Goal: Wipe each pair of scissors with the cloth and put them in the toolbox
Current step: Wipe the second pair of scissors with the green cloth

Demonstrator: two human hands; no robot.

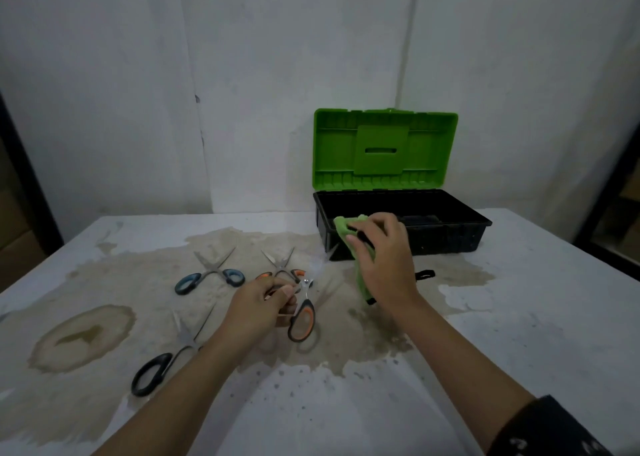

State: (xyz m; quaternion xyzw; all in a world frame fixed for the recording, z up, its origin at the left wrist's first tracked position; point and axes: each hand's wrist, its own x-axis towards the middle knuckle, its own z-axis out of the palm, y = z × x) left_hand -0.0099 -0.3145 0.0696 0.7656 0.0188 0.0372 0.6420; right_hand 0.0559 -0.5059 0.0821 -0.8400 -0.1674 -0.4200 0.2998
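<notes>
My left hand [263, 308] grips a pair of scissors with black-and-orange handles [303, 320], raised off the table, blades blurred and pointing up-right toward the cloth. My right hand [384, 258] holds a green cloth [346, 228] just in front of the toolbox. The toolbox [460, 228] has a black base and stands open, its green lid [384, 147] upright against the wall. Three more pairs lie on the table: blue-handled scissors [211, 272], a second orange-handled pair [282, 268] partly behind my left hand, and black-handled scissors [166, 362] near my left forearm.
The white table [519, 334] is stained brown across its left and middle. A small black strap or clip [425, 274] lies in front of the toolbox. A white wall stands close behind the table. Dark frames edge both sides of the view.
</notes>
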